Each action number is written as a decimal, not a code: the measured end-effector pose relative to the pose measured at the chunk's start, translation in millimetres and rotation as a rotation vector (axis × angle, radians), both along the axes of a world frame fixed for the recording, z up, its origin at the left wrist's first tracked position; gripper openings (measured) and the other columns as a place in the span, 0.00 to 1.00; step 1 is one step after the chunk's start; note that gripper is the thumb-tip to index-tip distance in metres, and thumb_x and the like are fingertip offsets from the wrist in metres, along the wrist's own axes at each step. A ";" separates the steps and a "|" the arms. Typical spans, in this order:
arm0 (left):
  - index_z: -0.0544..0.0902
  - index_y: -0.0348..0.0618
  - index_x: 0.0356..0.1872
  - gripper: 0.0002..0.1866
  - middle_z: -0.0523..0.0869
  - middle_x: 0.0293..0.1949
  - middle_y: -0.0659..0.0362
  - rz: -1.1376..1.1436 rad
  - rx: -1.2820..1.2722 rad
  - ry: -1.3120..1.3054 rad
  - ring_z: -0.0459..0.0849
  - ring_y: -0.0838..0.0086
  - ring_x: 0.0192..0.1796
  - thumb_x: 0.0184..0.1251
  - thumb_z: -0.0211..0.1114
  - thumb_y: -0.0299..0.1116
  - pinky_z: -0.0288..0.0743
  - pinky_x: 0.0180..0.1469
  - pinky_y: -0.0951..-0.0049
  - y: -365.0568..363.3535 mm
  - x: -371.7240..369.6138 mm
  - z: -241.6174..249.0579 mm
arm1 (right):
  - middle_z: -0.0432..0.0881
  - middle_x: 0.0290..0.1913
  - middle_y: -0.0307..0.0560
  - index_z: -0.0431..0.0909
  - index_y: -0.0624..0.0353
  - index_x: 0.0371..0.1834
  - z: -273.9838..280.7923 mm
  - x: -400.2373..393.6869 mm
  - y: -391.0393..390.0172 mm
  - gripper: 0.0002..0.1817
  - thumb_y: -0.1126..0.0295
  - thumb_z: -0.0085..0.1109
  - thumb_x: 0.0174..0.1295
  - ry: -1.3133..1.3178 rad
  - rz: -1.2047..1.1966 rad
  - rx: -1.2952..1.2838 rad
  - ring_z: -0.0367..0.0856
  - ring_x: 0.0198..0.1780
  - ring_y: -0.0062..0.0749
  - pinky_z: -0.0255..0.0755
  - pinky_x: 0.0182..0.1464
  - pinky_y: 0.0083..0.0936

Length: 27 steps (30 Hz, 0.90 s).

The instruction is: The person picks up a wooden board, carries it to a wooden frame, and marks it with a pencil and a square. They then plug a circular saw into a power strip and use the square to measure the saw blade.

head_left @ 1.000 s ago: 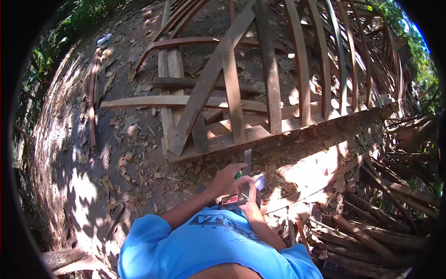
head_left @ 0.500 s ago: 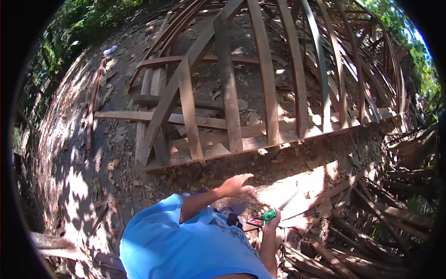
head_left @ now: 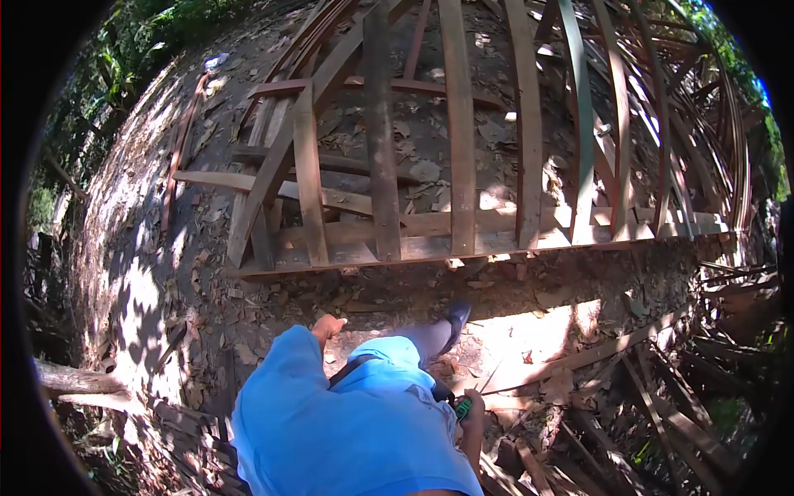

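My left hand (head_left: 329, 325) is out in front of the blue shirt, above leaf-strewn ground; it is foreshortened and its fingers are too small to make out. Low at the right of my body, my right hand (head_left: 472, 411) is closed around a green tool (head_left: 463, 407). A thin line rises from near that hand, too faint to identify. Beyond both hands lies a wooden frame, its long bottom board (head_left: 430, 248) crossed by several upright slats (head_left: 461, 140).
My dark shoe (head_left: 455, 324) is on the ground short of the frame. A long plank (head_left: 579, 359) lies at the right, beside scattered sticks and palm debris (head_left: 686, 422). A log (head_left: 78, 380) juts in from the left. A narrow reddish board (head_left: 179, 157) lies at the upper left.
My left hand has drawn back to the left, its spread fingers no longer distinct. My right hand has moved slightly down and left with the green tool. A shoe has come into view.
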State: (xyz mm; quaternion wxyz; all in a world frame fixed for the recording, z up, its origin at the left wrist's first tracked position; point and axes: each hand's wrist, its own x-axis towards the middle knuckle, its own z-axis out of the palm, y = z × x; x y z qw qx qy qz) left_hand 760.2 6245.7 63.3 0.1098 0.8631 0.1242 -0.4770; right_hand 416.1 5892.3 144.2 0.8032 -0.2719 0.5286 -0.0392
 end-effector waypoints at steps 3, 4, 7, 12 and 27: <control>0.86 0.33 0.36 0.39 0.86 0.32 0.44 -0.136 -0.111 -0.064 0.86 0.59 0.34 0.62 0.52 0.68 0.77 0.39 0.61 -121.5 -17.3 -29.7 | 0.78 0.22 0.44 0.75 0.59 0.30 -29.3 6.7 -73.0 0.10 0.63 0.58 0.58 0.111 0.287 -0.187 0.77 0.21 0.30 0.73 0.24 0.26; 0.87 0.37 0.37 0.42 0.86 0.31 0.44 -0.154 -0.103 -0.086 0.86 0.58 0.36 0.62 0.45 0.72 0.77 0.44 0.60 -167.1 -17.8 -46.2 | 0.80 0.24 0.44 0.78 0.62 0.33 -26.0 11.0 -99.3 0.13 0.61 0.58 0.59 0.179 0.384 -0.222 0.78 0.22 0.27 0.72 0.25 0.25; 0.90 0.42 0.32 0.43 0.87 0.43 0.48 -0.231 -0.355 -0.029 0.78 0.56 0.59 0.71 0.30 0.64 0.64 0.65 0.61 -323.0 -3.1 -29.0 | 0.80 0.23 0.42 0.81 0.64 0.32 -49.1 -13.6 -169.9 0.15 0.61 0.58 0.59 0.315 0.522 -0.349 0.76 0.22 0.26 0.70 0.26 0.27; 0.88 0.37 0.28 0.40 0.87 0.29 0.51 -0.120 -0.807 0.039 0.84 0.63 0.36 0.74 0.34 0.60 0.75 0.51 0.64 -591.6 22.7 21.7 | 0.78 0.21 0.43 0.80 0.64 0.29 -39.0 -87.9 -292.6 0.15 0.60 0.58 0.54 0.561 0.500 -0.476 0.74 0.20 0.30 0.68 0.27 0.31; 0.86 0.40 0.29 0.27 0.85 0.21 0.52 -0.209 -0.313 -0.267 0.84 0.61 0.29 0.71 0.49 0.53 0.74 0.40 0.56 -715.7 14.9 -70.4 | 0.82 0.27 0.48 0.81 0.62 0.32 -61.3 -146.3 -572.5 0.16 0.58 0.57 0.55 0.498 0.141 -0.017 0.80 0.28 0.38 0.75 0.36 0.31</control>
